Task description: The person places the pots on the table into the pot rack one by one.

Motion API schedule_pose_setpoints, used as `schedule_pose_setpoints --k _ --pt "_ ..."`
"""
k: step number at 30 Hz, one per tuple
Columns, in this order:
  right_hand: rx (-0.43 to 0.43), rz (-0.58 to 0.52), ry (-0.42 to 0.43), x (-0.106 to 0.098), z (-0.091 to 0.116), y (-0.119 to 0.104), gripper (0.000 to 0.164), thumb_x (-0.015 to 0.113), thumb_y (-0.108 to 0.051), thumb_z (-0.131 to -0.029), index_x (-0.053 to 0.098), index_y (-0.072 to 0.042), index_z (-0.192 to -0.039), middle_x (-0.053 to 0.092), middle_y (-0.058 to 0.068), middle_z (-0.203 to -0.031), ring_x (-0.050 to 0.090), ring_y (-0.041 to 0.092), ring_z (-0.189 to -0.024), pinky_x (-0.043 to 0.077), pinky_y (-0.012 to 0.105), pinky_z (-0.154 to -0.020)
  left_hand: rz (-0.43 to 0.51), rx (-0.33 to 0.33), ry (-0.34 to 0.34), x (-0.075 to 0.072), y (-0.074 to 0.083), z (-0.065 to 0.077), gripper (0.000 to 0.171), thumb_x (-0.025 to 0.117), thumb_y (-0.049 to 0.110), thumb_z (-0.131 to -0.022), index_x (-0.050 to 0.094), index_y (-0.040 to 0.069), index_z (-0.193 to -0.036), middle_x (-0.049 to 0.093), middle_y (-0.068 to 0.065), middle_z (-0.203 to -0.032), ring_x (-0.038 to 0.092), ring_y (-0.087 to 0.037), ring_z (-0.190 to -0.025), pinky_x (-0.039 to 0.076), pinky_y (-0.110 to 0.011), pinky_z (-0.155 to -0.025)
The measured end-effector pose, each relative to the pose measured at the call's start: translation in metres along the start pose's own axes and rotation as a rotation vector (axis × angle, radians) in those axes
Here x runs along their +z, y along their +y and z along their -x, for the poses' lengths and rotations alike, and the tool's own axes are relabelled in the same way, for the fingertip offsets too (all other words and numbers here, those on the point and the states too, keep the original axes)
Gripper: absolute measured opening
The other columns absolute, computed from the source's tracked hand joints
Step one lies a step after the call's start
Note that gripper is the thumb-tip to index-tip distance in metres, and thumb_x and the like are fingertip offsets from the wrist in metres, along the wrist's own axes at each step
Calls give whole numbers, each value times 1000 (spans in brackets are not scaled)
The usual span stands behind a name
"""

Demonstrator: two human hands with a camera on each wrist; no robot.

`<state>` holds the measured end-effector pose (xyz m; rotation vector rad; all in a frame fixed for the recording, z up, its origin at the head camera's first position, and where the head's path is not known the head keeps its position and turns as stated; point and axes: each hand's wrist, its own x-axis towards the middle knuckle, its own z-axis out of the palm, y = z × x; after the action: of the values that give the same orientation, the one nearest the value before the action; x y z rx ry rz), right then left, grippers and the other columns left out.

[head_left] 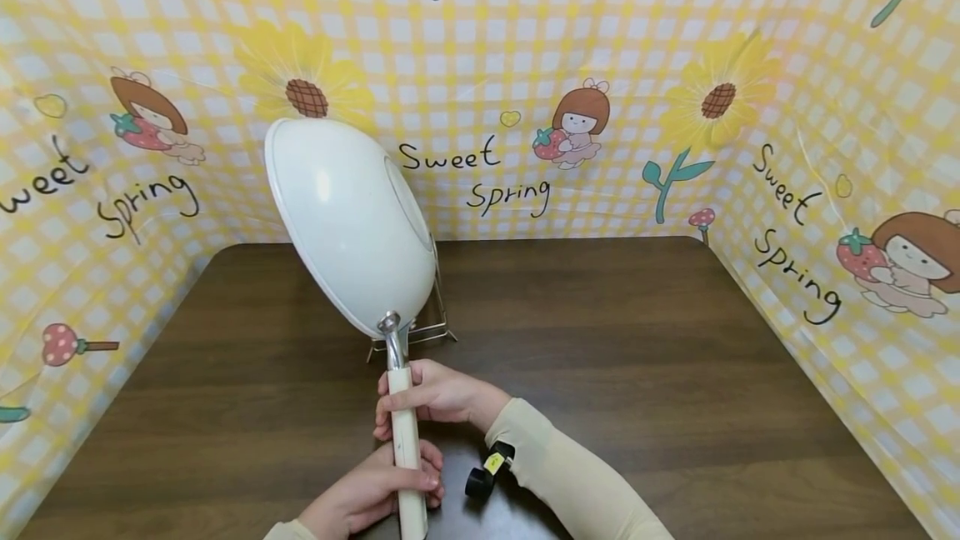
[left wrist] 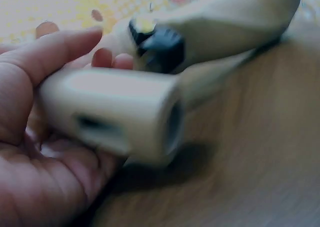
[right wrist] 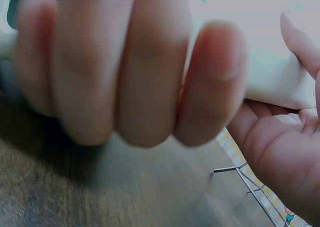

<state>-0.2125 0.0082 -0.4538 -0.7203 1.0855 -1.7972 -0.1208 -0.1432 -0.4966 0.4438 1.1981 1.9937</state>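
Observation:
A white wok [head_left: 348, 223] is tilted up on its side in the head view, its outer side and round base toward me. Its long cream handle [head_left: 407, 457] runs down toward my body from a metal neck. High on the handle, just below that neck, my right hand [head_left: 442, 394] grips it with the thumb across the front. Lower down, my left hand [head_left: 378, 482] holds the handle, thumb over it and fingers behind. The handle's hollow end [left wrist: 172, 124] sticks out past the left palm in the left wrist view.
Behind the wok, a wire rack [head_left: 442, 327] stands on the dark wooden table [head_left: 600, 340], partly hidden. A black wrist device [head_left: 491, 471] with a yellow label sits at the right sleeve. A yellow checked cloth [head_left: 480, 48] walls the table at the back and sides.

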Motion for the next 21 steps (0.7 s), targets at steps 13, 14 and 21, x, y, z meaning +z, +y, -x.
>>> schedule_pose_setpoints --k 13,14,21 --pt "3 -12 0 -1 4 0 29 36 14 -97 51 -9 -105 71 4 -88 70 19 -85 55 36 -86 -14 36 -42 -2 5 6 16 56 -2 -95 57 7 -109 72 -6 -98 69 -18 -97 54 -36 -91" --pt "4 -8 2 -1 4 0 28 36 14 -97 51 -8 -107 71 4 -90 70 18 -86 55 36 -86 -15 33 -42 -2 5 7 16 54 -2 -96 57 6 -110 72 -7 -99 70 -19 -98 54 -36 -91" --pt "24 149 90 -3 17 -6 36 47 5 -100 40 18 -133 69 16 -108 69 16 -94 55 36 -87 -272 -23 109 -1 18 19 25 58 6 -98 59 -11 -116 74 -12 -101 70 -17 -95 55 -30 -82"
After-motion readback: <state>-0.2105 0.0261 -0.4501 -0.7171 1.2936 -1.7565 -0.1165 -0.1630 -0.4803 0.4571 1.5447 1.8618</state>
